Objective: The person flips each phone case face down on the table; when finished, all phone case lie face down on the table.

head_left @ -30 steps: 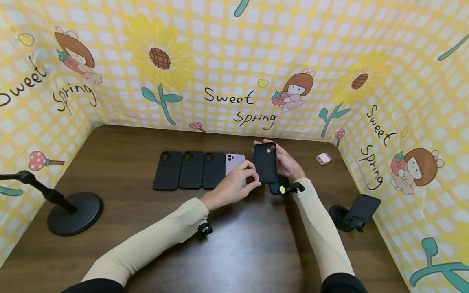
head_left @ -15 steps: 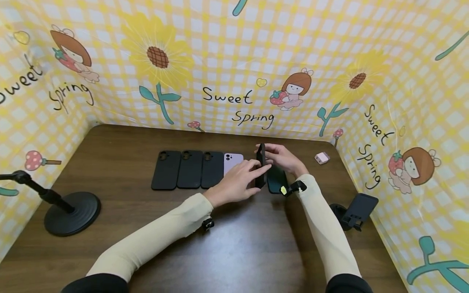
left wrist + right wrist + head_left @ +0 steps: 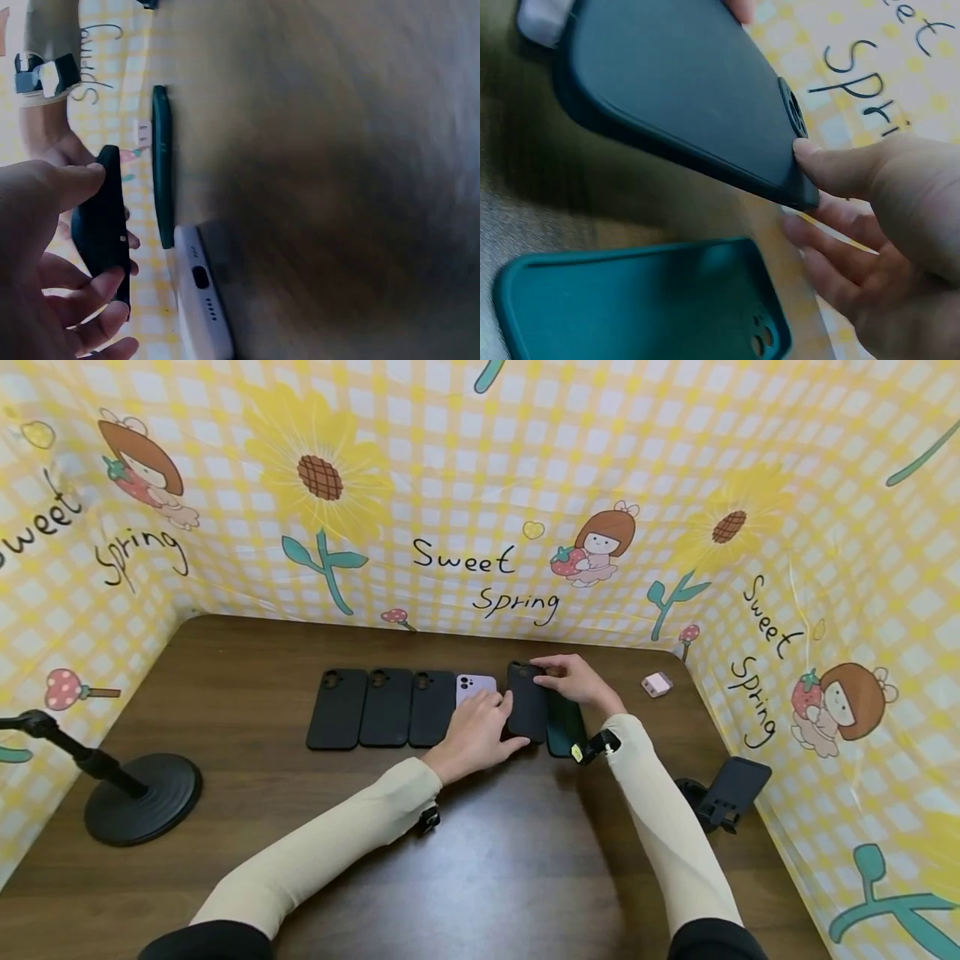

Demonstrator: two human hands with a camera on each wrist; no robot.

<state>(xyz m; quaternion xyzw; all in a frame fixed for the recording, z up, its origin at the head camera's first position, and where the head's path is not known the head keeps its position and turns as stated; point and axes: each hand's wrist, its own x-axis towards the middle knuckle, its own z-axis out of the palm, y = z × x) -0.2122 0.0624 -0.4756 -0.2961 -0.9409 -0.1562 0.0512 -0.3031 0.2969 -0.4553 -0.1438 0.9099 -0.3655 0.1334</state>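
— So, which way does the black case (image 3: 527,713) lie?

— Its long axis runs from the person toward the back wall, camera cutout at the far end. The right wrist view shows its smooth back facing up and the case tilted, raised off the table (image 3: 225,693) above the dark green case (image 3: 566,728), which lies flat with its hollow side up. Taking the lilac phone (image 3: 474,687) as the landmark, the black case sits just to its right, and the green one is 1 place further right.

— And the arms?

— Both forearms, in cream sleeves, reach forward and meet at that case. The left hand (image 3: 475,737) comes in from the near left, partly covering the lilac phone; the right hand (image 3: 579,681) arrives from the right at the far end.

— The grip?

— Left thumb and curled fingers pinch the case's near end, seen in the left wrist view. Right thumb and fingers pinch the far corner beside the cutout.

— Anything else by the phone?

— 3 black cases (image 3: 385,707) lie in a row directly left of it.
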